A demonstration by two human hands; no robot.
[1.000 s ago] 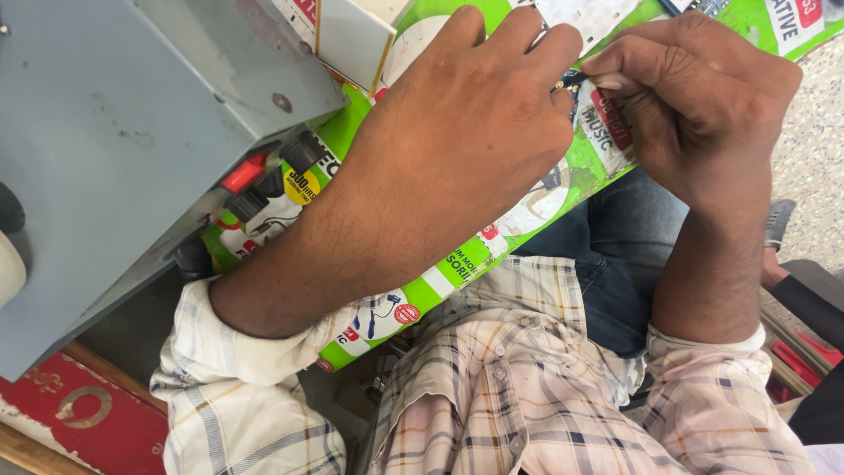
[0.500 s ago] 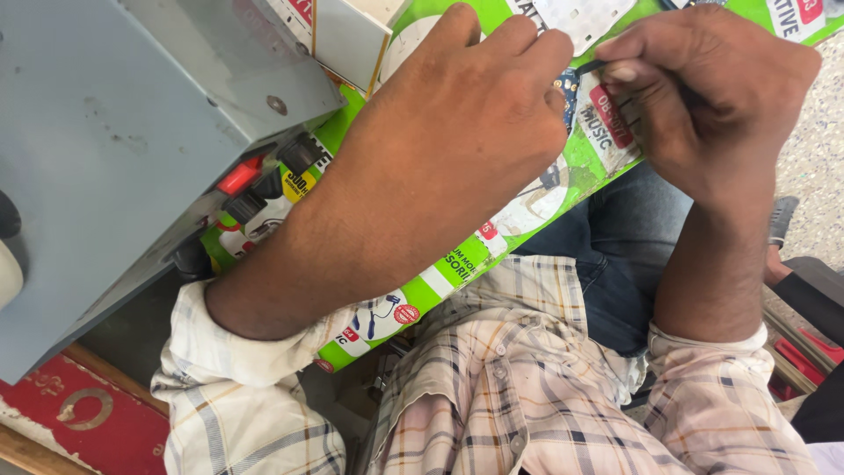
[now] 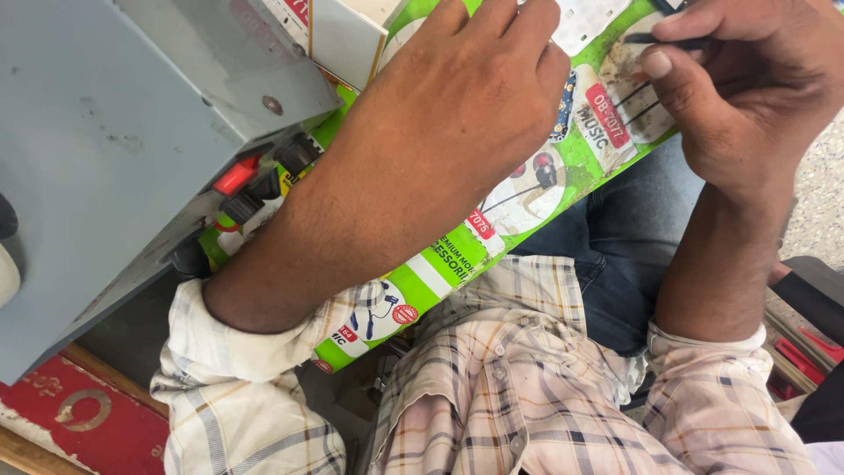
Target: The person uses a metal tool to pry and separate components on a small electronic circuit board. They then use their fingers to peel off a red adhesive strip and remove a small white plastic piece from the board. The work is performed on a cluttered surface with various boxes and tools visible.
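The right hand (image 3: pixel 756 105) pinches thin black tweezers (image 3: pixel 677 40) between thumb and fingers, tips over the green cardboard box (image 3: pixel 457 255) lying across the lap. The left hand (image 3: pixel 466 105) lies curled on the box, fingers bent over a small blue part (image 3: pixel 565 105) — whether it grips that part is hidden. Fine work on the part looks to be in hand; bringing the tips in would call for a steady, braced wrist. A grey metal case (image 3: pixel 114 132) stands just beside.

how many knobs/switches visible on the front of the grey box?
4 visible: a black knob highest, a red switch below it, a black knob under that, and a black knob lowest, beside the left hand's forearm. More may be hidden behind the arm.
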